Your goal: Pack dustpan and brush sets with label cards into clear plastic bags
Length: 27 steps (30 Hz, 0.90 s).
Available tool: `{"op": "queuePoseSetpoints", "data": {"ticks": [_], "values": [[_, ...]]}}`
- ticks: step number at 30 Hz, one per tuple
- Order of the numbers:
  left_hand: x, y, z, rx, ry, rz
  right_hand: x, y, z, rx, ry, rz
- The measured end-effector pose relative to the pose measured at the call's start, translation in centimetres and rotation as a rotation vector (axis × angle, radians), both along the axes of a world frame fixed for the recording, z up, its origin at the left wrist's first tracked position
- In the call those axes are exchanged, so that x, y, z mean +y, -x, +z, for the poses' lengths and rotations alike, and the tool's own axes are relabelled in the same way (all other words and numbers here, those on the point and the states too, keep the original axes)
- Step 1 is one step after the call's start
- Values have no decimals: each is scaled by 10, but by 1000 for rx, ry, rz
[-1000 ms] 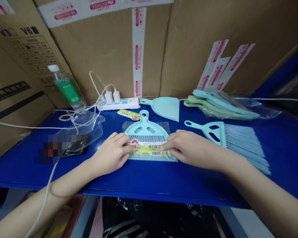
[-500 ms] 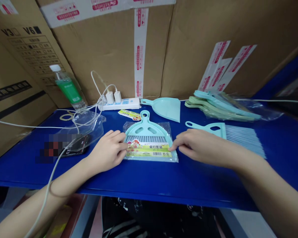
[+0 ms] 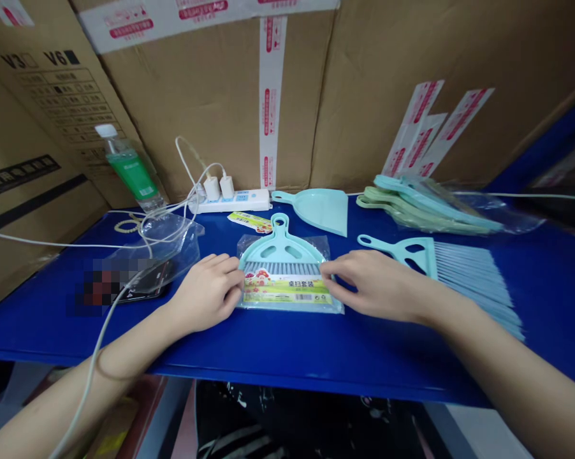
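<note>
A clear bag holding a mint-green brush and dustpan set [image 3: 287,280] with a yellow label lies flat in the middle of the blue table [image 3: 287,347]. My left hand [image 3: 206,296] rests at the bag's left edge, its curled fingertips pinching that edge. My right hand [image 3: 373,284] sits at the bag's right edge, with thumb and fingers closed on the plastic beside the label. A loose mint brush [image 3: 454,268] lies just right of my right hand.
A loose dustpan [image 3: 323,209] and a paper label [image 3: 249,221] lie behind the bag. A bagged stack of dustpans [image 3: 421,204] is at the back right. Left are empty clear bags [image 3: 173,239], a phone [image 3: 144,277], a power strip [image 3: 230,201] and a bottle [image 3: 129,169]. Cardboard boxes [image 3: 364,95] wall the back.
My right hand slid right off the label, then came back a little to the bag's right edge. My left hand drew slightly left to the bag's left edge. The bag stayed put.
</note>
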<state>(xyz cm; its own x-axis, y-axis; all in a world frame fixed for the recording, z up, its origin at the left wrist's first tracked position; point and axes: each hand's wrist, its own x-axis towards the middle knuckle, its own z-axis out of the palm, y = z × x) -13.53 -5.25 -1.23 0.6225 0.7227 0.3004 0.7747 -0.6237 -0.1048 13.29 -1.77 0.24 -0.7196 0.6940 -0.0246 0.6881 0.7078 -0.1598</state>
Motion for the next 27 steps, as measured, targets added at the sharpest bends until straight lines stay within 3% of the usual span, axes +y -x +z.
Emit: {"op": "queuePoseSetpoints", "data": {"ticks": [13, 16, 22, 27], "values": [[0, -2, 1, -82, 228, 167, 0, 1, -2, 114, 211, -192], [0, -1, 2, -136, 263, 181, 5, 1, -7, 317, 317, -247], [-3, -2, 3, -269, 305, 138, 18, 9, -15, 958, 604, -497], [-6, -6, 0, -345, 296, 61, 23, 15, -25, 1291, 865, -510]]}}
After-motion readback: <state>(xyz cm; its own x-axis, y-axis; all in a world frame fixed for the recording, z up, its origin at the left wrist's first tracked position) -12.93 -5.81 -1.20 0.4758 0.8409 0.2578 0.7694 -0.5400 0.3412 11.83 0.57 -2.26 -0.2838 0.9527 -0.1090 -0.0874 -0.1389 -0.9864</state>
